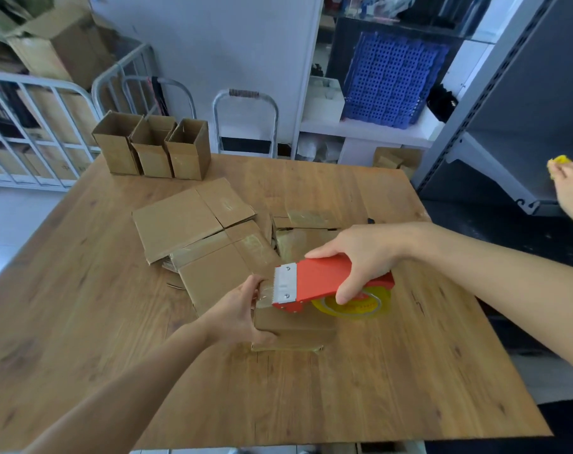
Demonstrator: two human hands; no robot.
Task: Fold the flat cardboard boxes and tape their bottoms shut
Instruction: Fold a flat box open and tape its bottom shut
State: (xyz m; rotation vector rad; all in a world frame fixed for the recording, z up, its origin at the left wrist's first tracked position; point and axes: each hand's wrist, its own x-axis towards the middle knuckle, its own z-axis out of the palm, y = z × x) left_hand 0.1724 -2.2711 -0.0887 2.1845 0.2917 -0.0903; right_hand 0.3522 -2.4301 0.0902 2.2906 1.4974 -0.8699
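L hand (237,314) fingers are clasping the small brown cardboard box (291,327), prob. light & crushable, at its 9 o'clock edge, while R hand (360,257) fingers are wrapping the red plastic tape dispenser (318,280).

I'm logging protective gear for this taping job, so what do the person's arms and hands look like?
The left forearm and right forearm are bare to the frame's edge, no sleeves showing. The left hand and right hand are ungloved; no ring, watch or bracelet is visible.
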